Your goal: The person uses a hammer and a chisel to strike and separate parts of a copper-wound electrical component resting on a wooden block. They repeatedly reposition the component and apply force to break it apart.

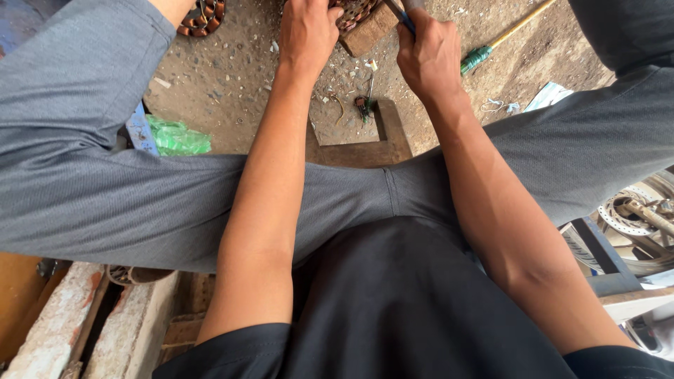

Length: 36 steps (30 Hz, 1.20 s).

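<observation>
The left hand (307, 31) presses a copper coil (353, 12) on a wooden block (368, 31) on the ground, right hand (430, 57) fingers clenched round a blue-handled tool (400, 14); the work looks mid-way.

Gritty dirt ground (232, 77) lies under my fingers. A wooden block (368, 31) sits between them; a green-handled tool (491, 45) lies beyond my right ones.

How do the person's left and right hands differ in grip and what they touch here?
The left hand lies palm down on the copper-wound part atop the wooden block; the right hand is fisted round a thin blue-handled tool. The left hand's fingers run out of frame; the right hand's knuckles show. Both are bare and reach forward between the knees.
</observation>
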Motion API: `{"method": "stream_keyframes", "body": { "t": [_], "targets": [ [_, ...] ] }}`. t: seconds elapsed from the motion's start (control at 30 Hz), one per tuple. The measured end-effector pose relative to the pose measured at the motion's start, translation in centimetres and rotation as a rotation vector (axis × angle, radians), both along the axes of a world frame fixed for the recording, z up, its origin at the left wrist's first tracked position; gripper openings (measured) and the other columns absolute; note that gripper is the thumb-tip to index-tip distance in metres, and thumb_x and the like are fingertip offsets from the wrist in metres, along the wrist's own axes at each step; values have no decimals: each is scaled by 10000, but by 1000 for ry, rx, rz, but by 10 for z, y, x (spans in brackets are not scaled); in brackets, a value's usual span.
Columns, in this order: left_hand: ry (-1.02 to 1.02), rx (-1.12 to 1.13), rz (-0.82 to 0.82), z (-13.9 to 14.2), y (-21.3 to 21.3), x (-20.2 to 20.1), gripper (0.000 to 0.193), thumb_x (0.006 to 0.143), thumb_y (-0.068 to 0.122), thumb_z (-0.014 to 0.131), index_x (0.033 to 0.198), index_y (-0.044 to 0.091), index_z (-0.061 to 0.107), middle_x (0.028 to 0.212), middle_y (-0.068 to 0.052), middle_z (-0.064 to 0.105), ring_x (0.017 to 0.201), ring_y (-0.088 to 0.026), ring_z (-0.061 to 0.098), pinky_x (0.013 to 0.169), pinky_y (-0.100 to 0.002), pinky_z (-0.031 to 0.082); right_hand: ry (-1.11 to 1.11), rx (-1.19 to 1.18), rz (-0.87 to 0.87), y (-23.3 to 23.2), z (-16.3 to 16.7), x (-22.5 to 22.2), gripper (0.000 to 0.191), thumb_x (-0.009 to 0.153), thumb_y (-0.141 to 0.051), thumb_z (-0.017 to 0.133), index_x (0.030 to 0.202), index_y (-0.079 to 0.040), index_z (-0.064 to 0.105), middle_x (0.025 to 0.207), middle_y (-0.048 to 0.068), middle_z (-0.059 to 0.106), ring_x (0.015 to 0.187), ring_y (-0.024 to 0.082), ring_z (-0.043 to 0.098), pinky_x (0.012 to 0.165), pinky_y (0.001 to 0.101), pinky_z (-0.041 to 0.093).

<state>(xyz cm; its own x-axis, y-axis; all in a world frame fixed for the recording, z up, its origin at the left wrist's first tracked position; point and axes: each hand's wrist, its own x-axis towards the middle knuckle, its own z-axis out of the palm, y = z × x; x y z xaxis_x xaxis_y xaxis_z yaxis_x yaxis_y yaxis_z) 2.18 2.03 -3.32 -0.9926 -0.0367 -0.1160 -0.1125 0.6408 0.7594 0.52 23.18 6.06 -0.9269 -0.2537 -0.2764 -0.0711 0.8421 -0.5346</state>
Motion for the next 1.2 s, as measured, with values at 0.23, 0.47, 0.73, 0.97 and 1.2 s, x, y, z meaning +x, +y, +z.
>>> {"method": "stream_keyframes", "body": {
  "t": [0.23, 0.47, 0.73, 0.97, 1.2],
  "targets": [
    [-90, 95, 58, 2, 4, -7, 407, 835, -19, 768, 1210, -58, 617, 1040, -292, 652, 792, -333, 738, 599, -360, 603, -87, 238, -88, -12, -1, 6, 174, 1038, -149, 662, 1064, -15, 769, 681, 176, 683, 481, 252, 594, 445, 438, 474],
    [-88, 24, -88, 12, -4, -2, 328, 761, -32, 842, 1078, 5, 767, 925, -178, 794, 787, -305, 786, 680, -391, 627, -110, 24, 102, 9, 36, 0, 231, 964, -62, 669, 1169, -25, 769, 729, 145, 739, 543, 200, 674, 574, 362, 538],
    [-93, 7, -146, 3, 2, 7, 264, 784, 3, 857, 1029, -15, 762, 944, -164, 783, 774, -252, 785, 627, -320, 642, 43, 128, 313, 11, 48, -16, 232, 1030, 1, 634, 1169, -70, 806, 819, 108, 751, 482, 152, 529, 391, 352, 359],
    [-92, -84, -292, 0, 17, 21, 148, 942, -63, 762, 1080, -36, 718, 920, -173, 765, 730, -245, 760, 555, -321, 618, 31, 260, 616, 21, 52, -38, 282, 1139, -90, 520, 1193, -129, 794, 926, 81, 760, 574, 147, 516, 504, 359, 381],
    [75, -76, -189, 1, 14, 21, 454, 823, -37, 814, 1237, 48, 648, 934, -140, 766, 786, -270, 769, 647, -330, 642, -347, 531, 682, -2, 45, -21, 337, 1117, -46, 352, 1054, 29, 675, 790, 228, 657, 525, 229, 526, 432, 393, 415]
  ]
}}
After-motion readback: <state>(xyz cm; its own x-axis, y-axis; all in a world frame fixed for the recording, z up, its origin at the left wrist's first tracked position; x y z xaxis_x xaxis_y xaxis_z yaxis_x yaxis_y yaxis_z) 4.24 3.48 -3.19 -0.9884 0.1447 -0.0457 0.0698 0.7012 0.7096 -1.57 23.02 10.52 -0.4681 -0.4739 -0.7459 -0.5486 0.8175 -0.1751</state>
